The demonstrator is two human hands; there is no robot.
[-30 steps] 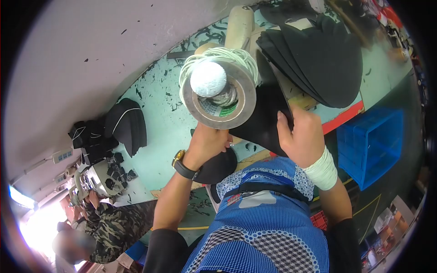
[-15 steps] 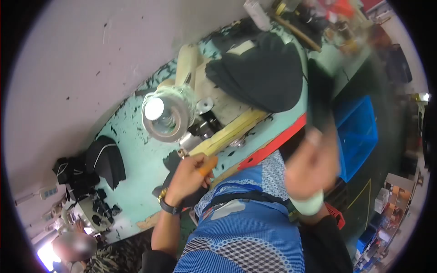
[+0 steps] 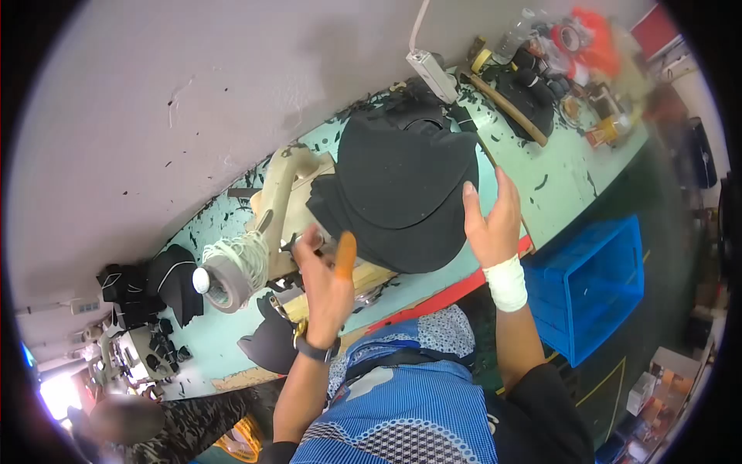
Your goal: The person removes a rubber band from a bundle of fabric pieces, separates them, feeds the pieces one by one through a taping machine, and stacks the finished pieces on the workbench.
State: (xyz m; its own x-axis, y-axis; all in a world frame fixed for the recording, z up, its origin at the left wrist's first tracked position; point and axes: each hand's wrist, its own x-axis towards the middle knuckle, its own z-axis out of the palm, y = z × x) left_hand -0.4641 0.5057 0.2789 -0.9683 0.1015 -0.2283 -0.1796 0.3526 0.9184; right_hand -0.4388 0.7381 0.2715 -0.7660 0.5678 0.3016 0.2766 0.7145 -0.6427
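Note:
My right hand (image 3: 496, 224) is open, thumb and fingers apart, at the right edge of a pile of rounded black fabric pieces (image 3: 406, 178). I cannot tell whether it touches them. A white band (image 3: 506, 284) wraps that wrist. My left hand (image 3: 328, 278) is open too, with an orange cover (image 3: 345, 255) on one finger, at the pile's lower left and in front of the sewing machine (image 3: 277, 189). Fabric hides much of the machine. Beside it stands a tape roll (image 3: 224, 290) with pale cord (image 3: 246, 255) around its top. More black fabric (image 3: 270, 340) lies under my left forearm.
Right of the green table (image 3: 564, 182) stands a blue crate (image 3: 568, 309). A wooden stick (image 3: 506, 108), a power strip (image 3: 433, 76) and a red bag (image 3: 595, 42) are at the back. Tied black bundles (image 3: 174, 286) lie left. Another person in camouflage clothing (image 3: 205, 417) sits lower left.
My blurred right hand, with a dark piece by it, has moved to the pile's edge. A black piece now lies over the pile. My left hand has spread its fingers and moved slightly.

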